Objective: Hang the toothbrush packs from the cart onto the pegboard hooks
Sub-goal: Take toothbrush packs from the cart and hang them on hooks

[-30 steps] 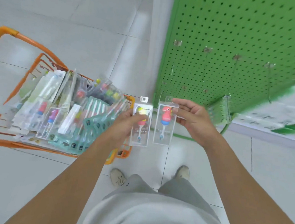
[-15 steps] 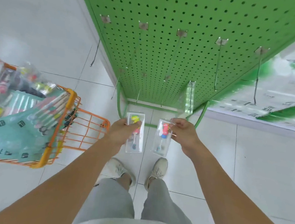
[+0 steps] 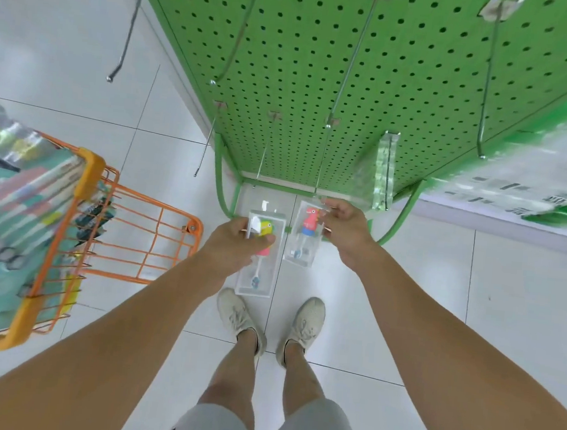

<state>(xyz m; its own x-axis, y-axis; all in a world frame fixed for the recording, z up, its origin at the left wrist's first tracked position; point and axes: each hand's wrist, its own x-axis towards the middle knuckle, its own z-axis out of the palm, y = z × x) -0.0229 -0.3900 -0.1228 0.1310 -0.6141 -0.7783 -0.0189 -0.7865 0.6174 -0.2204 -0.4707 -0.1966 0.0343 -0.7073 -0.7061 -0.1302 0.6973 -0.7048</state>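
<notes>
1. White tiled floor (image 3: 507, 303); green pegboard (image 3: 373, 68) ahead, wire hooks (image 3: 348, 62) projecting; orange cart (image 3: 83, 170) of packs at left.
2. Left hand (image 3: 235, 245) grips yellow-headed toothbrush pack (image 3: 259, 257) by its upper part.
3. Right hand (image 3: 344, 228) pinches red-headed toothbrush pack (image 3: 304, 237) at its top, near a lower hook's tip.

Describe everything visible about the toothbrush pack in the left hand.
The toothbrush pack is a clear, rigid-looking plastic box with a white hang tab at its top. Inside is a child's toothbrush with a yellow-green cartoon head, a pink handle and bristles pointing down. The left hand grips its upper part, thumb across the front. It hangs roughly upright above the floor tiles, below the green pegboard, beside the pack in the right hand, not yet on any hook.
</notes>
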